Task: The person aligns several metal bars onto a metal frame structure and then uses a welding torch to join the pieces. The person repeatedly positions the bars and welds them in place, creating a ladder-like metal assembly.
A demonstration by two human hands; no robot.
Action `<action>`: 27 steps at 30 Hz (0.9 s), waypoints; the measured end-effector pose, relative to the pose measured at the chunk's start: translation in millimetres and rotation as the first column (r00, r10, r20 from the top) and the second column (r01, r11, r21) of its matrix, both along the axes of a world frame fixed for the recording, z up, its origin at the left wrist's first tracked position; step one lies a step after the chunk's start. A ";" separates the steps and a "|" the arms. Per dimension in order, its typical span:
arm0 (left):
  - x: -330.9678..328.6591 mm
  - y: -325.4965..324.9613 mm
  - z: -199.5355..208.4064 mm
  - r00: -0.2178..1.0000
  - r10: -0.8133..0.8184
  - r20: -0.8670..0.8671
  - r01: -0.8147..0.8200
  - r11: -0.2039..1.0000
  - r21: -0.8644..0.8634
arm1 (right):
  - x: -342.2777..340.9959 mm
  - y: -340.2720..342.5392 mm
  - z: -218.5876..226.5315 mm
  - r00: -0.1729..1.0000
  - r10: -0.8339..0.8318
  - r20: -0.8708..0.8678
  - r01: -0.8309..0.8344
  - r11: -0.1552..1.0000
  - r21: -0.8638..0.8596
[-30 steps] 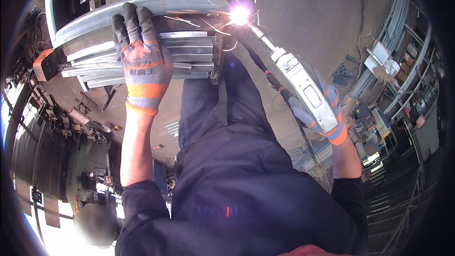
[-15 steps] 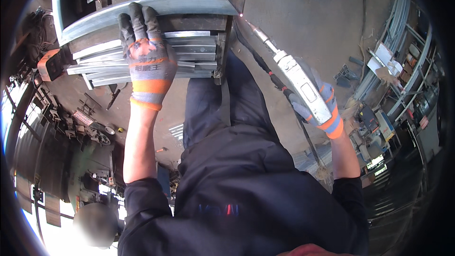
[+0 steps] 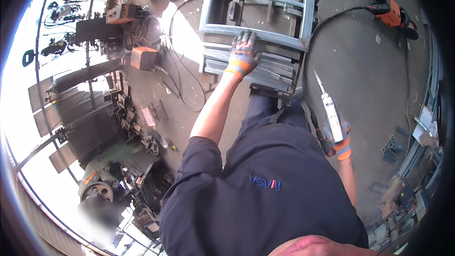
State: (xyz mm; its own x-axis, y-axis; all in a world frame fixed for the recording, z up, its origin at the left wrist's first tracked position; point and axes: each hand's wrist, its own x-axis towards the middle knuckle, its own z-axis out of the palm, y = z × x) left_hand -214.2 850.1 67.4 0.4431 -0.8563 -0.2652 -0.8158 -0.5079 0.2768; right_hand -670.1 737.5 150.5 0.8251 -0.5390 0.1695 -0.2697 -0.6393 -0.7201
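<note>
My left hand (image 3: 243,58), in a grey and orange glove with dark fingertips, lies with fingers outstretched on the near bar (image 3: 279,39) of a rectangular galvanized metal frame. Under its palm and wrist is a stack of silvery metal strips (image 3: 277,70). On the right, my gloved right hand (image 3: 344,141) is closed round a white handheld welding torch (image 3: 333,119). The torch's thin nozzle points up and away, apart from the frame's near right corner. A dark cable hangs beside this hand.
An orange machine (image 3: 389,12) stands on the floor at the far right, with a black cable curving from it. To the left is another orange box (image 3: 143,58) amid loose cables. Metal profiles (image 3: 429,97) line the right side. A flywheel machine (image 3: 97,192) stands lower left.
The view has swung, showing more of the frame and the left side. The torch tip has drawn back from the frame's corner, and the bright spot there is gone. My left hand stays on the frame.
</note>
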 end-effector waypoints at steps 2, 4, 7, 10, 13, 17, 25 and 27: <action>33.7 21.7 -5.5 0.986 0.084 0.145 -0.081 0.996 -0.024 | -11.0 31.3 -1.1 0.998 -0.033 -0.061 0.022 0.985 -0.173; 76.0 49.4 -12.7 0.955 0.162 0.250 -0.127 0.980 -0.153 | -10.8 69.7 -1.1 0.984 -0.136 -0.116 0.131 0.990 -0.051; 126.7 82.6 -27.2 0.964 0.129 0.234 -0.083 0.977 -0.199 | 16.0 135.8 -2.5 0.931 -0.261 -0.254 0.316 0.925 0.211; 149.2 101.2 -33.5 0.960 -0.091 0.266 0.143 0.972 -0.185 | 62.2 196.5 -4.5 0.870 -0.358 -0.339 0.432 0.885 0.175; 158.5 113.4 -27.0 0.979 -0.154 0.136 0.190 0.933 -0.305 | 110.2 246.7 -5.2 0.857 -0.406 -0.318 0.490 0.833 0.257; 184.6 121.3 -8.6 0.964 -0.264 0.005 0.254 0.922 -0.293 | 164.9 290.2 -3.0 0.831 -0.440 -0.341 0.530 0.811 0.246; 215.8 123.8 -23.7 0.889 -0.448 0.096 0.454 0.835 -0.312 | 244.0 377.6 -2.0 0.748 -0.659 -0.077 0.661 0.751 -0.004; 225.0 125.6 -25.9 0.831 -0.541 0.134 0.553 0.772 -0.313 | 263.5 397.0 -0.1 0.718 -0.695 0.043 0.696 0.715 -0.068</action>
State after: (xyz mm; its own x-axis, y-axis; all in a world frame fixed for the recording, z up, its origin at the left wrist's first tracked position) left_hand 10.7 975.8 41.6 -0.1230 -0.9893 0.0779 -0.9403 0.1413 0.3096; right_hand -406.7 1134.5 150.4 0.2200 -0.9453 0.2410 -0.6508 -0.3262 -0.6856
